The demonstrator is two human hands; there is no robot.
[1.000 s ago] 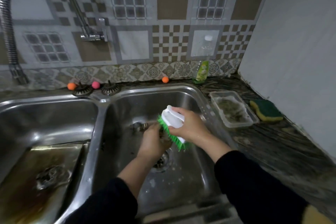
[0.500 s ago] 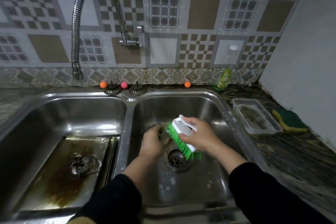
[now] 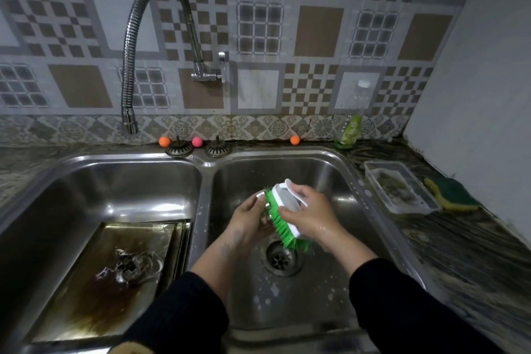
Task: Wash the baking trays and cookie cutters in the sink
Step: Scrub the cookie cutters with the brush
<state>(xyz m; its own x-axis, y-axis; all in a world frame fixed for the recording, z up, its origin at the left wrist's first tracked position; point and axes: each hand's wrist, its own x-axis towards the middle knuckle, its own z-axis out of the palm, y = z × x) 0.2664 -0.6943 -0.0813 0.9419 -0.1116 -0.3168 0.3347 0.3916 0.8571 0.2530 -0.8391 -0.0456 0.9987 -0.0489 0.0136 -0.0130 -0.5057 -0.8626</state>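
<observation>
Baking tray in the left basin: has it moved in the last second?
No. The baking tray still lies with its right edge against the sink divider; only the camera shifted.

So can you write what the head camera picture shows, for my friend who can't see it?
Over the right sink basin, a person's right hand grips a green-bristled scrub brush against a small metal piece, probably a cookie cutter, held in the left hand. A stained baking tray lies in the left basin, under more metal cutters.
</observation>
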